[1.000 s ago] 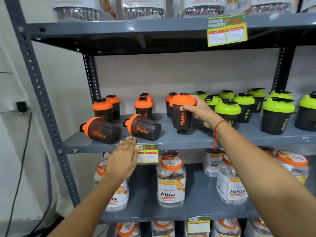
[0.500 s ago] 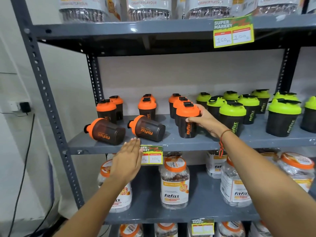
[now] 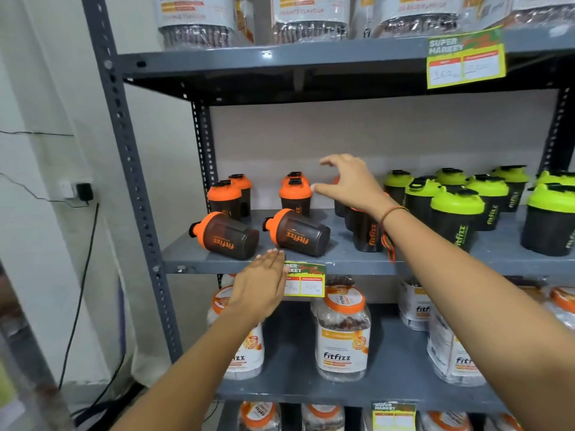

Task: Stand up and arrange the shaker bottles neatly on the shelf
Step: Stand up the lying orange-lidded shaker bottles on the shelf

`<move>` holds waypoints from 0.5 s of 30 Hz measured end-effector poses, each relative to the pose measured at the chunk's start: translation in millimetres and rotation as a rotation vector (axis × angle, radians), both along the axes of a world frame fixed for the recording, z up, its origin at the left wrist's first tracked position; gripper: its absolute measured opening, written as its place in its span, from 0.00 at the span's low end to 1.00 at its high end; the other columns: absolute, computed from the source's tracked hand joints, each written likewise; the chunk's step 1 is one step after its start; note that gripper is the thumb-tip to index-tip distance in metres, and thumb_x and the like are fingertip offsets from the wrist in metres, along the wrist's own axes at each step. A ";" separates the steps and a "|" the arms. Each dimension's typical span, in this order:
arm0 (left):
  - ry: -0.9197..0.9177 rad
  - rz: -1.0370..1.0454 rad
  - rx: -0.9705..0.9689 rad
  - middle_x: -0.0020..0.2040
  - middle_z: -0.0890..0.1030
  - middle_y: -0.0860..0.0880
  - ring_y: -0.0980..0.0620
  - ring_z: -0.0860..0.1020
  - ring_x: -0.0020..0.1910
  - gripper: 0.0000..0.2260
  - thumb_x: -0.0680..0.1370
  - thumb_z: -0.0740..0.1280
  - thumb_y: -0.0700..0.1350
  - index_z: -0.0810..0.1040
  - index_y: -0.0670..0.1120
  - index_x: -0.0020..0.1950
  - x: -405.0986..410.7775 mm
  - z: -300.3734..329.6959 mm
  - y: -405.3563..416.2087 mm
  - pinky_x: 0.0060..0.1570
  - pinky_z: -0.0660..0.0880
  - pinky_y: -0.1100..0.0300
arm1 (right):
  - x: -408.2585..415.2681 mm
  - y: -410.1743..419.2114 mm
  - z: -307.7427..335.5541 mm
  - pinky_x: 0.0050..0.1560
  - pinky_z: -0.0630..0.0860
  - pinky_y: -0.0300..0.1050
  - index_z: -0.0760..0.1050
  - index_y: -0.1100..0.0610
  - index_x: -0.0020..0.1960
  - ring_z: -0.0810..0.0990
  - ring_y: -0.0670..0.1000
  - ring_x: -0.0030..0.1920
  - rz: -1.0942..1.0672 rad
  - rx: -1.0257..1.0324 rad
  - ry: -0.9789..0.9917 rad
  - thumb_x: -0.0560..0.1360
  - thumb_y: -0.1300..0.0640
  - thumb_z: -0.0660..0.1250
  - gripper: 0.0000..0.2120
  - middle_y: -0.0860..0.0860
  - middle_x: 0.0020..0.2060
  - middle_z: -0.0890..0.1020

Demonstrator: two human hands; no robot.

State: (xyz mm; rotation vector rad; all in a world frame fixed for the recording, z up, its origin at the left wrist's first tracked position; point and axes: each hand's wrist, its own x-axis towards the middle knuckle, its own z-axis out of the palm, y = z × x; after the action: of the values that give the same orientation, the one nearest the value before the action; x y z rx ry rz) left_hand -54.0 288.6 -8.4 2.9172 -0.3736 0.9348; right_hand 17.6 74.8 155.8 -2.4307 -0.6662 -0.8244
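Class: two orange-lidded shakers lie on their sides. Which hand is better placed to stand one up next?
Probably the left hand: it is open at the shelf edge, fingertips beside the nearer tipped shaker. The right hand hovers open, higher and farther back.

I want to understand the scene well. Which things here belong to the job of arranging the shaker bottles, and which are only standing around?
Part of the job:
- two fallen orange shakers
- upright orange shakers
- green shakers
- middle shelf
- right hand, open
- left hand, open

Not part of it:
- Fitfizz jars
- price tag
- wall plug
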 end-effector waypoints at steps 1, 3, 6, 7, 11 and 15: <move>0.004 0.003 0.000 0.74 0.67 0.47 0.51 0.63 0.73 0.22 0.83 0.49 0.52 0.63 0.45 0.75 -0.3 0.4 1.0 0.72 0.57 0.57 | 1.2 10.0 0.9 0.67 0.69 0.51 0.73 0.54 0.69 0.73 0.56 0.67 0.011 -0.081 0.076 0.70 0.41 0.72 0.31 0.54 0.65 0.77; 0.001 0.006 -0.002 0.74 0.67 0.47 0.51 0.63 0.73 0.22 0.83 0.50 0.51 0.62 0.45 0.75 -0.9 0.3 2.7 0.72 0.57 0.58 | 6.0 29.3 -1.7 0.64 0.71 0.48 0.74 0.56 0.69 0.75 0.56 0.65 0.007 -0.233 0.229 0.70 0.39 0.72 0.33 0.55 0.65 0.78; 0.001 -0.010 -0.004 0.74 0.66 0.47 0.51 0.63 0.73 0.22 0.83 0.50 0.52 0.62 0.46 0.75 -0.5 0.0 5.7 0.71 0.56 0.59 | 18.3 50.3 -10.6 0.53 0.76 0.48 0.79 0.59 0.59 0.80 0.57 0.55 -0.059 -0.392 0.331 0.68 0.32 0.69 0.33 0.56 0.57 0.82; 0.002 -0.015 -0.004 0.74 0.66 0.47 0.52 0.63 0.73 0.22 0.83 0.50 0.52 0.62 0.46 0.75 -0.1 -0.2 6.5 0.71 0.56 0.59 | 22.6 54.7 -12.5 0.46 0.75 0.47 0.80 0.59 0.53 0.80 0.56 0.50 -0.072 -0.427 0.361 0.66 0.29 0.69 0.34 0.56 0.52 0.83; 0.019 -0.037 -0.002 0.75 0.64 0.47 0.51 0.61 0.73 0.22 0.83 0.50 0.52 0.60 0.46 0.76 1.9 -0.9 9.2 0.72 0.54 0.58 | 36.1 66.2 -17.8 0.45 0.72 0.46 0.77 0.57 0.59 0.78 0.53 0.49 -0.069 -0.583 0.563 0.59 0.26 0.71 0.42 0.51 0.52 0.79; 0.020 -0.046 -0.004 0.75 0.65 0.46 0.50 0.62 0.73 0.22 0.83 0.50 0.52 0.60 0.45 0.76 1.7 -1.3 10.0 0.72 0.54 0.58 | 46.9 69.7 -26.6 0.51 0.75 0.47 0.75 0.57 0.62 0.78 0.53 0.51 -0.053 -0.558 0.617 0.59 0.30 0.74 0.42 0.51 0.53 0.79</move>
State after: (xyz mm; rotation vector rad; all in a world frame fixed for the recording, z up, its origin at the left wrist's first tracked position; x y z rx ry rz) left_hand -52.3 298.7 -9.7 2.8988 -0.4354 0.8988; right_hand 64.6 144.6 129.1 -2.9781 -0.6379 0.1532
